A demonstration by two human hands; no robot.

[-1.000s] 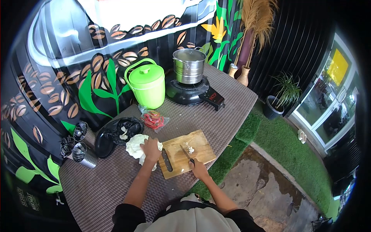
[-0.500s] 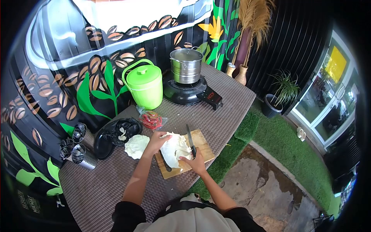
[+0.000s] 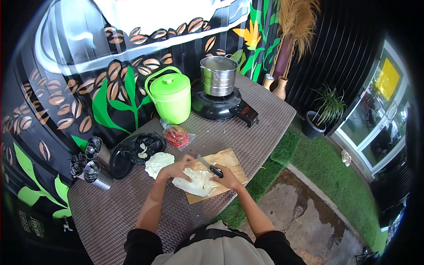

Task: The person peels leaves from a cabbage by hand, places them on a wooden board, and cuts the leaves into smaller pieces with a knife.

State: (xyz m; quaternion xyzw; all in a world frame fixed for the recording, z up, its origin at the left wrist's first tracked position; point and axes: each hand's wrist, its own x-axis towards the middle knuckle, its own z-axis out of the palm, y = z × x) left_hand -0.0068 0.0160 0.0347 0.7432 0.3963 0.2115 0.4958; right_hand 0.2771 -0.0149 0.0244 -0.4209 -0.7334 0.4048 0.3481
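Observation:
My right hand (image 3: 228,177) is wrapped round the black handle of a knife (image 3: 215,169), whose blade points up and left over the wooden cutting board (image 3: 229,161). Beneath and between my hands, a pale, leafy piece (image 3: 196,184) lies partly on the board and past its left edge. My left hand (image 3: 179,169) is over the left end of that piece, fingers spread and slightly blurred. Another pale leaf (image 3: 158,163) rests on the table just left of my left hand. Red chillies (image 3: 177,136) in a clear bag lie behind the board.
A black plastic bag with scraps (image 3: 145,148) sits on a black tray (image 3: 118,164). Metal cutlery holders (image 3: 102,180) stand at the left. Behind are a green lidded bucket (image 3: 173,99) and a steel pot (image 3: 218,77) on a black stove (image 3: 212,106).
My left hand has opened and the pale piece now lies lower and flatter. The knife has tilted to the left in my right hand, and its blade has moved down. The view has shifted slightly.

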